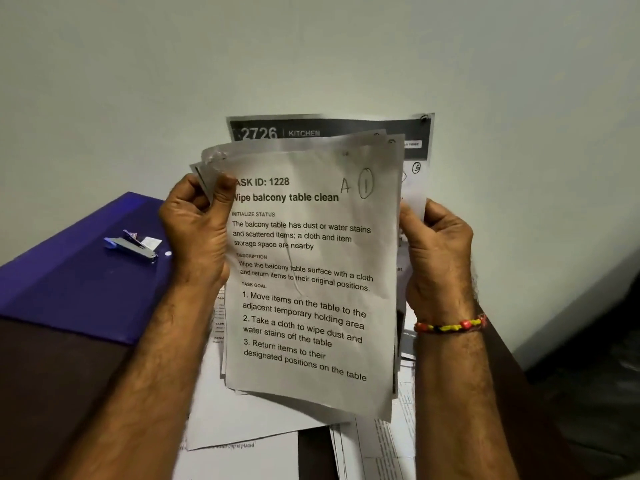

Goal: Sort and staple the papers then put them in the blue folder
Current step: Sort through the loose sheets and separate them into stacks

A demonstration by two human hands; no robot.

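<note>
A pale wall [138, 81] fills the upper part of the view. Below it runs a dark brown counter [52, 368], its right edge falling away to a dark floor.

On the counter's left side lies the blue folder [69, 278], closed and flat, one corner pointing toward the person.

Loose printed papers [249, 424] are spread on the counter in the middle, overlapping one another, directly beneath the raised hands.

Held upright above them is a fanned bundle of sheets [311, 271]. The front sheet reads "TASK ID: 1228, Wipe balcony table clean" and bears a handwritten "A" and a circled "1" near its top right. Behind it, taller, shows a sheet with a dark header [329, 124] reading "2726 KITCHEN" and a circled "5" at its right.

The left hand [197, 230] has its grip closed on the bundle's upper left corner, thumb in front, pinching the curled sheet edges. The right hand [438, 247] grips the right edge of the bundle, fingers curled round the rear sheets. A red, yellow and black beaded bracelet [450, 325] circles the right wrist.

A small stapler [133, 245] rests on the folder, well apart from the hands, with a white scrap of paper [151, 242] just beside it.
</note>
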